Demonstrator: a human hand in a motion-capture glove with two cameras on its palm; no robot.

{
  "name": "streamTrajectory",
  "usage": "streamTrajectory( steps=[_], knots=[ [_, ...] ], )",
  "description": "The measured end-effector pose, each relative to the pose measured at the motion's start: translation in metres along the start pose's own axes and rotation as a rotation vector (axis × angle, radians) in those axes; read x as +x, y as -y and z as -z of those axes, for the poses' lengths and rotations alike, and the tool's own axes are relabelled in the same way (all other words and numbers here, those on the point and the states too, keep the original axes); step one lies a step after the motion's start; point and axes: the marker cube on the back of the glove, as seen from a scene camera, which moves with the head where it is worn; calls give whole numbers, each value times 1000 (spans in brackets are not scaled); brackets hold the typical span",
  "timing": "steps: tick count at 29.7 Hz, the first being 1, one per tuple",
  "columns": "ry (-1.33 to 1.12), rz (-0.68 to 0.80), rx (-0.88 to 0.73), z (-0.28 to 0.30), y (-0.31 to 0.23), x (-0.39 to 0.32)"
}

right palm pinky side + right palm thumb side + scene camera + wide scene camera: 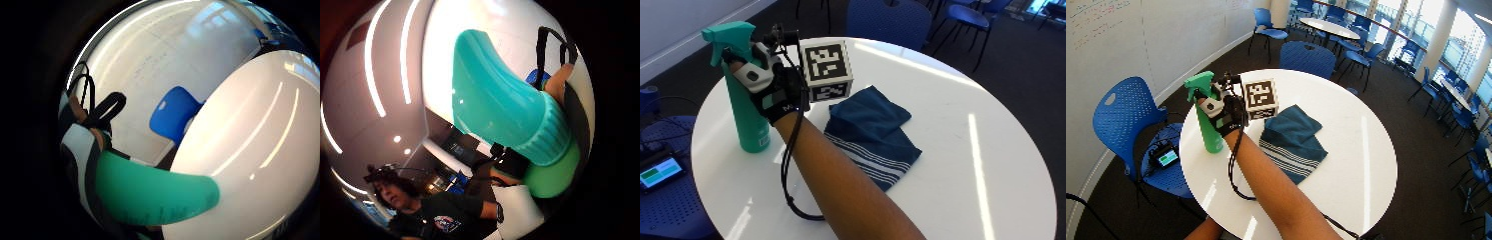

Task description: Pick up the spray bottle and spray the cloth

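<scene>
Fingers of the gloved right hand (773,90) curl around the neck of the green spray bottle (746,107), just below its trigger head; the hand grips the bottle from the side facing the cloth. The bottle is a tall, smooth plastic cylinder with a ribbed collar and an angular nozzle head. It stands upright with its base on the round white table (959,165), near the table's edge. Whether the base rests fully on the surface cannot be confirmed.

Both palm views show the bottle close against the palm: a glossy green curved body and a ridged collar (547,130).

Beside the forearm lies the dark blue cloth (873,135), loosely folded woven fabric with white stripes along one end. It lies flat on the tabletop, apart from the bottle.

A blue perforated plastic chair (1122,120) stands beside the table.
</scene>
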Motion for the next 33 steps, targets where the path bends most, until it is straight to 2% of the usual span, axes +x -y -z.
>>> streamTrajectory(
  steps=[21,33],
  knots=[
    [-137,-111,-201,13,-21,3],
    [-339,-36,-241,31,-43,-7]
  ],
)
